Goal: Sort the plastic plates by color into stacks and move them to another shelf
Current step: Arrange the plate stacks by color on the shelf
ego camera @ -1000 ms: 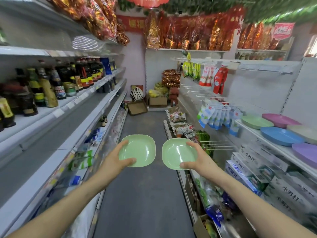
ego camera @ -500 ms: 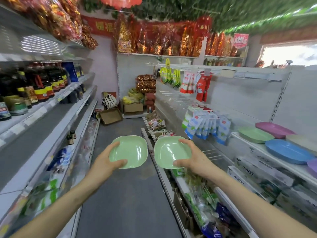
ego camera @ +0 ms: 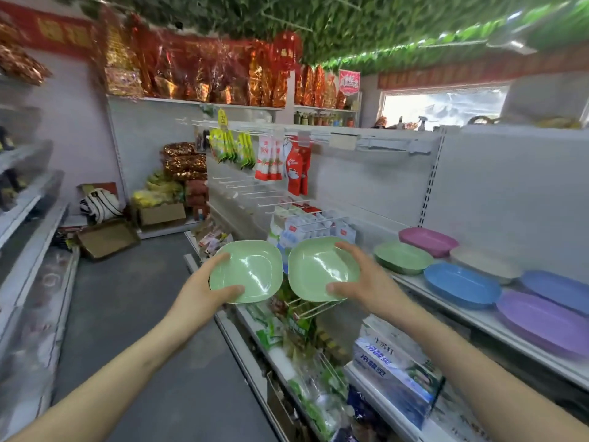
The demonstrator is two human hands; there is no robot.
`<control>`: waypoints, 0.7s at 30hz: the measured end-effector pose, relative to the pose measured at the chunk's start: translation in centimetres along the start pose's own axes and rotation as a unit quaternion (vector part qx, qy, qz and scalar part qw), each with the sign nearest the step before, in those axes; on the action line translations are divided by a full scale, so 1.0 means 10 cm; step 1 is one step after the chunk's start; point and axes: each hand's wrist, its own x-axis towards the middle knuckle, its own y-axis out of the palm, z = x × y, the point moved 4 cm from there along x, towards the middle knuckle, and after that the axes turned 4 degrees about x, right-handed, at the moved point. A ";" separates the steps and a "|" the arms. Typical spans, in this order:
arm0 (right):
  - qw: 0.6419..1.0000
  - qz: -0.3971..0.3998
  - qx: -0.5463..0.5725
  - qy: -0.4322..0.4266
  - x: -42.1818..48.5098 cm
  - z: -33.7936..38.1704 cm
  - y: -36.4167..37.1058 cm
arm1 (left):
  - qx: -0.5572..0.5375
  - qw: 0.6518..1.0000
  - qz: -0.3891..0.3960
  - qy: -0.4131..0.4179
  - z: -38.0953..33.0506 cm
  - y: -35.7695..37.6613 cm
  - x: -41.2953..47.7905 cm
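1. Green plastic fills both our hands: our left hand [ego camera: 204,287] grips the left green plate [ego camera: 251,269], thumb pressed on its near rim and fingers [ego camera: 223,257] curled over its far left edge.
2. Our right hand [ego camera: 366,279] grips the right green plate [ego camera: 318,269] the same way, thumb on the near rim and fingers over the far right corner.
3. Both plates hang in the air between our two sets of fingers, tilted so their hollows face us. They sit side by side, inner edges just beside each other with a thin gap showing.
4. To the right of our right fingers, the white shelf [ego camera: 478,320] carries more plates. The green shelf plate [ego camera: 403,258] lies nearest those fingers, and the pink plate [ego camera: 427,240] lies behind it by the back panel.
5. Farther right of those fingers lie the beige plate [ego camera: 484,263] and the blue plate [ego camera: 462,283] in front of it. Beyond them lie the lavender plate [ego camera: 557,290] and the purple plate [ego camera: 545,320].
6. Below our fingers, packets hang on wire hooks. Beyond our left fingers, an open cardboard box [ego camera: 108,239] lies on the grey floor [ego camera: 143,314].
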 end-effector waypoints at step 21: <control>0.972 -0.170 -0.064 0.145 -0.05 -1.08 -1.77 | -0.060 0.963 0.207 0.161 -1.18 2.27 1.54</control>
